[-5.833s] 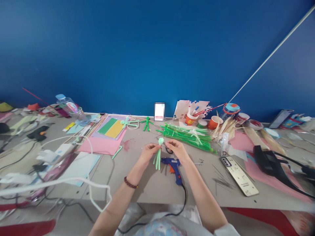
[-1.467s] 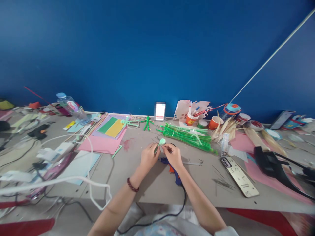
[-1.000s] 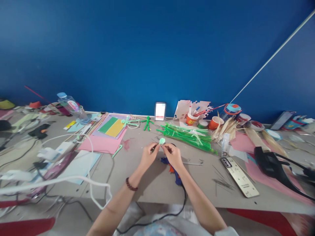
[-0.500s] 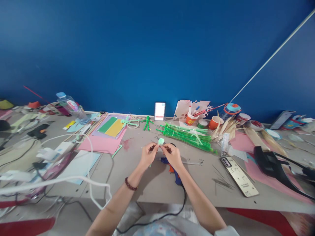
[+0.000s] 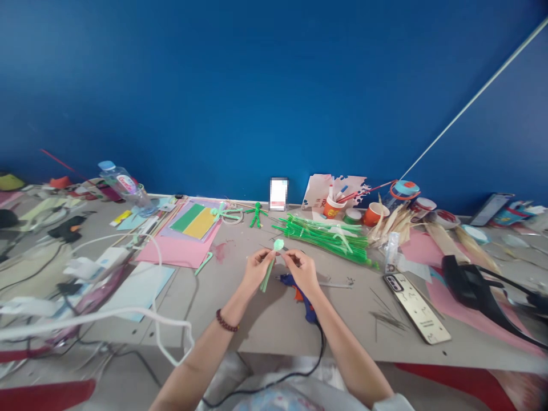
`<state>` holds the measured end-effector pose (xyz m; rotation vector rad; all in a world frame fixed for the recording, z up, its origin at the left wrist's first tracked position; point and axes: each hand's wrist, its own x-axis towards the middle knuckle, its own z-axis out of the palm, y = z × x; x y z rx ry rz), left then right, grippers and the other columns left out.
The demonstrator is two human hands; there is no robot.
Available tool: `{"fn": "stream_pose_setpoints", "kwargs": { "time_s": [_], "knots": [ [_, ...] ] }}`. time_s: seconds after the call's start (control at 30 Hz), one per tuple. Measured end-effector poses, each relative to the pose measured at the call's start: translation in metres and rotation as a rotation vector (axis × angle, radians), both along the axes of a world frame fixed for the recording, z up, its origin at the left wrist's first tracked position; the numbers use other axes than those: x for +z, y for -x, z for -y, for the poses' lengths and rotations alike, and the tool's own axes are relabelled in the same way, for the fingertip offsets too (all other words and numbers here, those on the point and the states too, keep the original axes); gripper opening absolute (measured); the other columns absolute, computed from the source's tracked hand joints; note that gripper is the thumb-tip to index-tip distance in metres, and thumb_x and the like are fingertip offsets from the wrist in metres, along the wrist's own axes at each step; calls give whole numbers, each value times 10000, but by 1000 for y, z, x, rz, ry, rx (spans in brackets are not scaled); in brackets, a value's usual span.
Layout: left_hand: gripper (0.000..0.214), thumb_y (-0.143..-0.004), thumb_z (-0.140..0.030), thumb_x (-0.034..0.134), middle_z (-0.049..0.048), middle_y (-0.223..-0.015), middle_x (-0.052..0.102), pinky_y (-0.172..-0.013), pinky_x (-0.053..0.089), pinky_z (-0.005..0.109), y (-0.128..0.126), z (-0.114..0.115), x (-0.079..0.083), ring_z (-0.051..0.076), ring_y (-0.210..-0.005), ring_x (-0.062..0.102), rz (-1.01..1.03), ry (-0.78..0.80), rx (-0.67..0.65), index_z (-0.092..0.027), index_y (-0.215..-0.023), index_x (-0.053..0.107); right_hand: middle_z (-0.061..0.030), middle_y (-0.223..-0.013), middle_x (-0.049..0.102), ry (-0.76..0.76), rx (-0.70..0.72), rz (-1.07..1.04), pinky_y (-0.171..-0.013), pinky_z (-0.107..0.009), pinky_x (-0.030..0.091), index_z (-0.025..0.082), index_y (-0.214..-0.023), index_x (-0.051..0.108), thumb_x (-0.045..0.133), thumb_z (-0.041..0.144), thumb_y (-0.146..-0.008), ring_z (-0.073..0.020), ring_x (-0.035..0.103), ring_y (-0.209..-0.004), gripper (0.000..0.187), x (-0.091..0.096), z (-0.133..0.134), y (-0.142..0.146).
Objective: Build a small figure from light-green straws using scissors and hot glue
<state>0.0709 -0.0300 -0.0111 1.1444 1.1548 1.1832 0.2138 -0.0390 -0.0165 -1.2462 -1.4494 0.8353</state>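
My left hand [image 5: 259, 267] is pinching the green bundle [image 5: 278, 245] (slanting lower-left from frame centre), my right hand [image 5: 302, 268] bending alongside, its grip unclear.

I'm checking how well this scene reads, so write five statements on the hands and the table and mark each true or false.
1. The left grip pinches the pale green piece below its rounded head. True.
2. A blue glue gun lies on the table. True.
3. The blue glue gun has no cord. False: a dark cord runs from its handle.
4. The left wrist is bare. False: a beaded bracelet circles it.
5. A small green figure is to the left of the upright lit screen. True.
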Motion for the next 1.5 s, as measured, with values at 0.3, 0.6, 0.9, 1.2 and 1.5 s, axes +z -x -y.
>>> {"fn": "stream_pose_setpoints", "kwargs": {
  "time_s": [0.3, 0.6, 0.9, 1.2, 1.5],
  "knots": [
    [328, -718, -437, 607, 50, -660, 625, -598, 441, 242, 1, 2, 0, 148, -642, 550, 105, 65, -47, -138, -807, 708, -11, -589, 587, -20, -49, 23, -532, -243, 449, 181, -745, 650, 536, 381, -809, -138, 539, -525, 239, 3, 1, -4],
    [314, -661, -447, 685, 8, -594, 598, -496, 375, 217, -4, 4, 7, 89, -509, 492, 128, 62, 18, -147, -749, 686, -9, -589, 587, -27, -39, 32, -538, -248, 447, 183, -730, 635, 540, 373, -804, -143, 549, -529, 225, 3, 1, -2],
    [378, -647, -504, 670, -21, -478, 523, -446, 316, 207, -2, 1, -1, 74, -437, 426, 48, 3, 26, -127, -650, 640, -30, -651, 623, -40, -6, 29, -566, -243, 475, 168, -788, 648, 509, 369, -823, -139, 556, -567, 247, 3, 4, -2],
    [351, -621, -481, 701, -22, -485, 537, -460, 332, 202, 0, -1, -3, 72, -440, 453, 119, -12, 76, -135, -632, 641, -40, -699, 635, -47, -49, -9, -569, -245, 481, 167, -816, 640, 510, 380, -832, -138, 565, -585, 250, 0, 1, -4],
    [308, -605, -414, 751, -3, -592, 586, -501, 441, 197, 3, -3, -4, 73, -493, 508, 438, 151, 24, -141, -714, 660, -58, -751, 677, -30, -161, -156, -669, -298, 530, 172, -847, 647, 558, 436, -796, -177, 642, -711, 283, 28, -13, -45]
  ]
}}
